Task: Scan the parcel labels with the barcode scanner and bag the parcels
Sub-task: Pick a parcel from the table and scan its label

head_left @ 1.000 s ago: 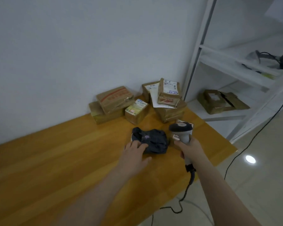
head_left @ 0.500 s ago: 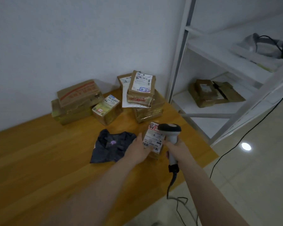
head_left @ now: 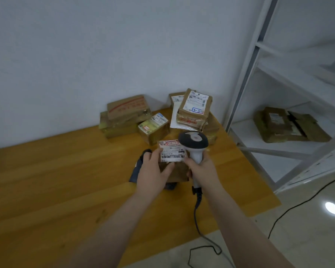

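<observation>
Parcel point(head_left: 179, 172) sits in the left hand point(head_left: 152, 172) on the head view. That grip is closed on the box's left edge, with the thumb across its face just below the label point(head_left: 172, 152). The box appears raised off the desk point(head_left: 56, 180). Right hand point(head_left: 203, 168) wraps the handle of the barcode scanner point(head_left: 193, 141), grip fully closed round it; the trigger finger cannot be seen. The scanner head stands immediately right of the left grip's parcel, touching or nearly touching the label's right edge, and appears to point away from the wearer, not at the barcode. A dark bag point(head_left: 136, 168) lies on the desk beneath and left of the left grip. Further parcels point(head_left: 194, 111) are stacked beyond both grips, against the wall. Judgement: the step in hand is scanning this label. To do it well, draw the scanner back from the parcel and turn its window onto the barcode. Tilt the label square to it, keep the thumb off the bars, and hold both grips steady until the read registers.
</observation>
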